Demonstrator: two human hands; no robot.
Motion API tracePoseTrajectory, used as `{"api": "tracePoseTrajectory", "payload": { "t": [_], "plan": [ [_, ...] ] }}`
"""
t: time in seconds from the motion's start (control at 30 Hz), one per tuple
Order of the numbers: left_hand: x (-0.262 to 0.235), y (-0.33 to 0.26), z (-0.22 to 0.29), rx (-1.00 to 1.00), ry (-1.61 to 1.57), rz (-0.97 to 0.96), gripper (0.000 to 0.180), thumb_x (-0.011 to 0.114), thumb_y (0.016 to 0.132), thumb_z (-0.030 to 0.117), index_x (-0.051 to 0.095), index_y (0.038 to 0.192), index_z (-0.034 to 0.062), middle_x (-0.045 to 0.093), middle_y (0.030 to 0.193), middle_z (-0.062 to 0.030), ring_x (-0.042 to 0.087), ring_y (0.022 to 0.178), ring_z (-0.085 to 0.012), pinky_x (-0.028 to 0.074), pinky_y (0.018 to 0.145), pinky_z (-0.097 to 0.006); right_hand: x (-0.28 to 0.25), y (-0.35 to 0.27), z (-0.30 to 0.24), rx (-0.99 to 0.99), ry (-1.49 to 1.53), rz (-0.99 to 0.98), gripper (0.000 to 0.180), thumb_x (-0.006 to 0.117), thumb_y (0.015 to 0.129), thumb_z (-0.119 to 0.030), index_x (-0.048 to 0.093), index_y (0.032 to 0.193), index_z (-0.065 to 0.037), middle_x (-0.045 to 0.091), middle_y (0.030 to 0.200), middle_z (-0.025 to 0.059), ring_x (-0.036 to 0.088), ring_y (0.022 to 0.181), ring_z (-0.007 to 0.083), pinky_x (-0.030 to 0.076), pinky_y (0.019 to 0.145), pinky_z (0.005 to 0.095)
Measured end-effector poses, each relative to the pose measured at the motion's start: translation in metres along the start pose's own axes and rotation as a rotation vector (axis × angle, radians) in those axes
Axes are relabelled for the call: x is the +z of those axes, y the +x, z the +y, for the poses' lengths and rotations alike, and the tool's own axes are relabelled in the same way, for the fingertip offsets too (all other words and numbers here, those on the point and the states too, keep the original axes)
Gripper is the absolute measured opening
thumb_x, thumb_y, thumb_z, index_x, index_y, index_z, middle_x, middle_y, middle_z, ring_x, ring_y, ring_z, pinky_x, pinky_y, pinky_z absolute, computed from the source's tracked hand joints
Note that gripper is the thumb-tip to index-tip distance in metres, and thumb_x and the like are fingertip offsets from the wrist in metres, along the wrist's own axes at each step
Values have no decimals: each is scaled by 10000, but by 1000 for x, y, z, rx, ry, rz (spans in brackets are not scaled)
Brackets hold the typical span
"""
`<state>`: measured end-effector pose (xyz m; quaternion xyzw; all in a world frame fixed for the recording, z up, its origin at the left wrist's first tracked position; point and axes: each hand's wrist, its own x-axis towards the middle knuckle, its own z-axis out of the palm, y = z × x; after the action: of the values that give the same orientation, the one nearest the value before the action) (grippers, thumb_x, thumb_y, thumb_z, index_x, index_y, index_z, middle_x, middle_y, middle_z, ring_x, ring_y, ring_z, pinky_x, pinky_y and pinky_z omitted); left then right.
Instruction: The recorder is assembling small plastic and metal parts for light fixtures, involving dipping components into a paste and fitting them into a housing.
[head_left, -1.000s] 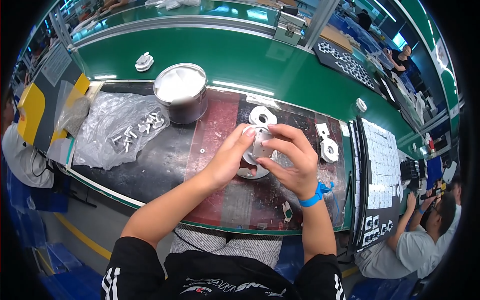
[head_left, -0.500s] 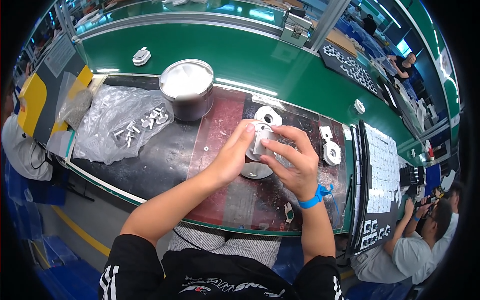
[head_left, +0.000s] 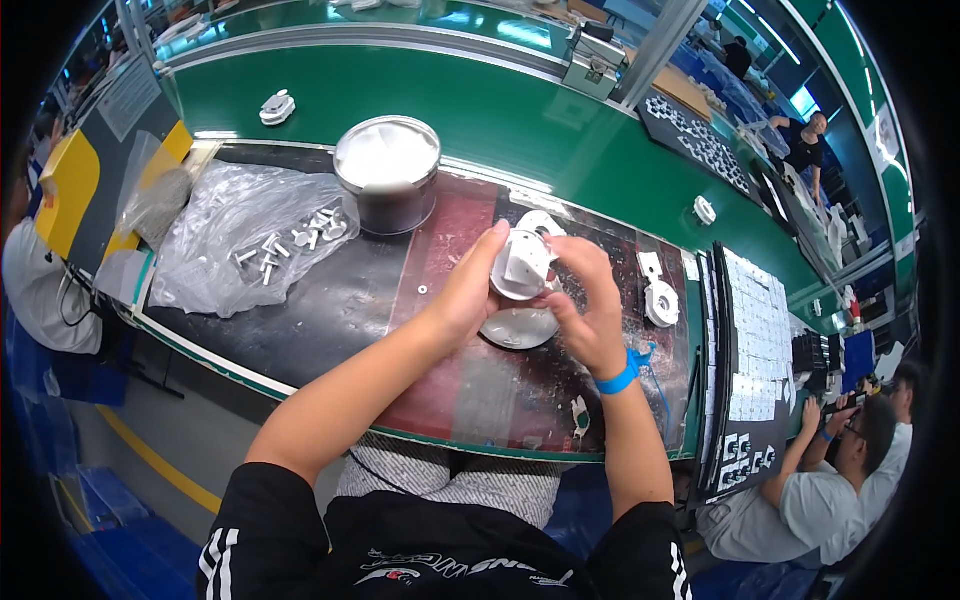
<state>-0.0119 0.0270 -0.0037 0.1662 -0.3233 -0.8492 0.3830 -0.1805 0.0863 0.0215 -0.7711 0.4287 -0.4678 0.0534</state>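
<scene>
Over the middle of the bench, my left hand (head_left: 468, 282) grips a round white plastic part (head_left: 522, 262) by its left side. The part has a raised flat piece on its face. My right hand (head_left: 590, 305), with a blue wristband, has curled fingers and thumb at the part's right edge. Just below it, a shiny shallow round dish (head_left: 520, 329) sits on the bench. A white ring-shaped part (head_left: 541, 222) lies right behind, partly hidden by what I hold. To the right of my right hand lies another white part with a ring and a tab (head_left: 660, 303).
A metal tin (head_left: 388, 175) stands behind left, beside a clear plastic bag (head_left: 215, 240) with several white stemmed pieces (head_left: 270, 256). A small washer (head_left: 423, 289) lies left of my hands. Stacked black boards (head_left: 755, 340) stand right. The green belt (head_left: 480, 110) runs behind.
The white part has turned in my hands, so its raised piece sits at a different angle. My right fingers have shifted from its face to its right edge.
</scene>
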Motion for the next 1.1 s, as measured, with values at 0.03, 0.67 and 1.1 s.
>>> {"api": "tracePoseTrajectory", "payload": {
  "t": [0.03, 0.67, 1.1],
  "plan": [
    [-9, 6, 2, 0, -3, -11, 480, 357, 1039, 431, 455, 1277, 26, 641, 1090, -159, 682, 935, -242, 595, 796, -384, 4, 1, -1, 64, 83, 81, 392, 668, 860, -173, 599, 1226, -49, 593, 1209, 154, 545, 1135, 342, 417, 994, 412],
    [-49, 34, 9, 179, 80, 36, 456, 669, 907, 166, 464, 1298, 54, 601, 1180, -97, 633, 1040, -206, 581, 710, -359, 248, 124, -64, -459, -638, -653, 79, 633, 760, -29, 692, 809, -11, 669, 873, 160, 701, 830, 303, 584, 685, 379],
    [-56, 44, -1, 183, 114, 125, 424, 674, 898, 196, 491, 1262, 78, 618, 1149, -92, 664, 976, -210, 586, 671, -365, 234, 128, -54, -446, -522, -565, 96, 590, 794, -15, 622, 884, -22, 634, 934, 155, 683, 844, 323, 576, 691, 392]
  ]
}}
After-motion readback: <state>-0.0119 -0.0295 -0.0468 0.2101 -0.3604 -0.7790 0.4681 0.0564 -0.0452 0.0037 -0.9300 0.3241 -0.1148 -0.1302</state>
